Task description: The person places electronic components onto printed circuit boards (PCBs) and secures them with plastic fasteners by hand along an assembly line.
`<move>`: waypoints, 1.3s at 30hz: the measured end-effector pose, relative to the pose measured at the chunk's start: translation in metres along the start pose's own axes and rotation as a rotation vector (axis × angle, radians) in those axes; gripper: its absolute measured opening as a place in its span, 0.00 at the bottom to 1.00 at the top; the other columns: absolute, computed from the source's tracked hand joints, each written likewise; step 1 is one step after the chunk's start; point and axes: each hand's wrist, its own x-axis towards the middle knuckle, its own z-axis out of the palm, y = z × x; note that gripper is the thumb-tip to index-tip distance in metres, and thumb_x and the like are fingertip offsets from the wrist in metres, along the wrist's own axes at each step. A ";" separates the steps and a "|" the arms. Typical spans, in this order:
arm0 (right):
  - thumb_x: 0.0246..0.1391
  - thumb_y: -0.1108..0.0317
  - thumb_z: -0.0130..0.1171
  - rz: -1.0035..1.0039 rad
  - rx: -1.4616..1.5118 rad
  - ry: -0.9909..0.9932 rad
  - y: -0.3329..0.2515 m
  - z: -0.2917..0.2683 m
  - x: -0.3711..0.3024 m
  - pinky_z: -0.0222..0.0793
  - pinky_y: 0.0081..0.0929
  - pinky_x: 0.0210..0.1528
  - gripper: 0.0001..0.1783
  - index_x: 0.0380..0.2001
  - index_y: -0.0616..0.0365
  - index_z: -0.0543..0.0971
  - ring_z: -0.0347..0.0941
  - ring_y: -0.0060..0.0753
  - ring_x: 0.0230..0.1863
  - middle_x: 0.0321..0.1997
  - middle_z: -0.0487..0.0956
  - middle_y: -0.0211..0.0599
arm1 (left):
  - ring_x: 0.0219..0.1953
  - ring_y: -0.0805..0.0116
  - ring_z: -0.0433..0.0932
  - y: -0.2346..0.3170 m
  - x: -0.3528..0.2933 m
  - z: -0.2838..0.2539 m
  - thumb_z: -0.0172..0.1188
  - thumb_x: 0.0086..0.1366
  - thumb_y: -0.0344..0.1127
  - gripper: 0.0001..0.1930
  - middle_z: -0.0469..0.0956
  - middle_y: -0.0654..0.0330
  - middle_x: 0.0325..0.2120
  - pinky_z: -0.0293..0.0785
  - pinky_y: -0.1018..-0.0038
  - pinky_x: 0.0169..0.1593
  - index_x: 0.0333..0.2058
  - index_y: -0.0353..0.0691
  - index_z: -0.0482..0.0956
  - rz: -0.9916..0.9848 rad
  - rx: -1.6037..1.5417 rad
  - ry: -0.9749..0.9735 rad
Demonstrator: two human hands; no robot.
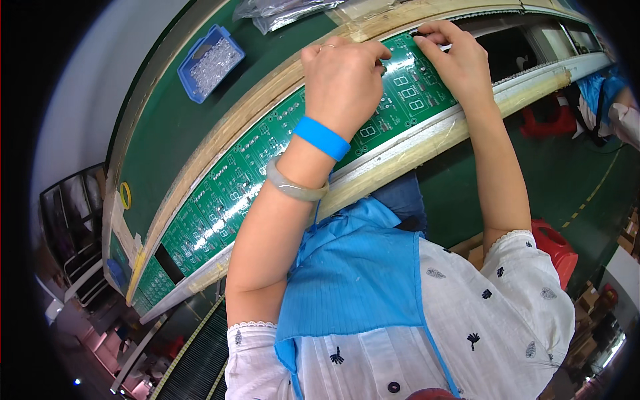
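A long row of green circuit boards [267, 143] with white printed outlines runs between two pale rails in front of me. Over its upper edge, my left hand [343, 80] is closed, with thumb and fingertips drawn together. Whatever is in those fingertips is too small to make out. To the right, my right hand [460, 63] pinches with thumb and forefinger at the board's far right corner. A small black part [418, 35] shows at these fingertips, partly covered by them. Outlines of digit displays [408, 93] lie on the board between my two hands.
A blue bin [191, 83] of small clear parts stands on the green bench beyond the wooden rail [220, 130]. Clear plastic bags [283, 12] lie at the top, and a yellow tape roll [125, 195] at the left. A red stool [555, 250] stands to my right, near another person's arm [625, 110].
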 end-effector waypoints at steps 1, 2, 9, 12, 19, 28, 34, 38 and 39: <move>0.54 0.59 0.66 0.008 0.005 0.005 0.000 0.001 0.000 0.73 0.23 0.41 0.16 0.44 0.54 0.83 0.79 0.24 0.34 0.32 0.84 0.31 | 0.38 0.58 0.80 0.000 0.001 -0.001 0.63 0.55 0.28 0.07 0.85 0.60 0.26 0.64 0.59 0.49 0.32 0.47 0.87 0.006 0.002 -0.009; 0.54 0.59 0.66 0.002 0.015 0.012 0.000 0.002 -0.001 0.74 0.23 0.41 0.16 0.44 0.53 0.84 0.79 0.24 0.34 0.32 0.84 0.31 | 0.39 0.59 0.79 0.001 0.002 -0.002 0.63 0.56 0.30 0.08 0.85 0.62 0.28 0.64 0.60 0.49 0.34 0.47 0.87 0.004 0.052 -0.053; 0.53 0.58 0.66 0.001 0.040 0.013 0.003 0.001 0.000 0.75 0.24 0.41 0.17 0.45 0.52 0.84 0.80 0.25 0.34 0.33 0.84 0.31 | 0.37 0.57 0.80 0.005 0.006 0.000 0.62 0.54 0.28 0.08 0.83 0.56 0.24 0.64 0.57 0.49 0.32 0.46 0.87 0.051 0.115 -0.074; 0.53 0.58 0.66 -0.003 0.038 0.007 0.005 -0.001 0.000 0.75 0.25 0.41 0.17 0.45 0.52 0.84 0.80 0.26 0.34 0.34 0.85 0.31 | 0.37 0.57 0.80 0.007 0.008 -0.001 0.62 0.54 0.27 0.08 0.83 0.56 0.24 0.64 0.57 0.48 0.32 0.46 0.87 0.064 0.154 -0.093; 0.53 0.58 0.65 0.016 0.051 0.010 0.006 -0.001 -0.001 0.75 0.25 0.42 0.17 0.45 0.52 0.84 0.80 0.27 0.34 0.34 0.85 0.31 | 0.41 0.59 0.79 0.006 0.011 -0.005 0.64 0.57 0.30 0.11 0.86 0.64 0.29 0.64 0.59 0.49 0.40 0.47 0.86 0.049 0.211 -0.195; 0.49 0.66 0.67 -0.048 0.077 0.053 -0.002 -0.005 -0.001 0.75 0.33 0.37 0.12 0.37 0.60 0.82 0.79 0.39 0.31 0.27 0.82 0.41 | 0.42 0.59 0.79 0.004 0.013 -0.006 0.63 0.57 0.30 0.12 0.86 0.64 0.29 0.63 0.59 0.51 0.41 0.47 0.85 0.018 0.170 -0.238; 0.49 0.66 0.66 0.013 0.168 0.025 -0.016 -0.011 -0.003 0.74 0.39 0.40 0.10 0.35 0.57 0.83 0.79 0.39 0.34 0.28 0.82 0.42 | 0.41 0.59 0.78 0.005 0.013 -0.006 0.63 0.57 0.30 0.12 0.85 0.64 0.28 0.63 0.59 0.51 0.40 0.47 0.85 0.057 0.217 -0.208; 0.54 0.58 0.66 0.021 0.083 0.000 0.009 -0.001 -0.002 0.75 0.24 0.42 0.18 0.46 0.52 0.83 0.80 0.26 0.34 0.34 0.85 0.31 | 0.40 0.60 0.79 0.010 0.017 -0.005 0.62 0.55 0.30 0.12 0.85 0.64 0.27 0.63 0.59 0.49 0.39 0.48 0.85 0.075 0.263 -0.234; 0.54 0.58 0.66 0.023 0.081 -0.001 0.011 -0.001 -0.002 0.74 0.24 0.41 0.18 0.46 0.52 0.83 0.79 0.25 0.34 0.34 0.84 0.30 | 0.40 0.59 0.79 0.010 0.017 -0.004 0.62 0.55 0.31 0.12 0.85 0.64 0.27 0.63 0.59 0.49 0.39 0.48 0.85 0.081 0.272 -0.243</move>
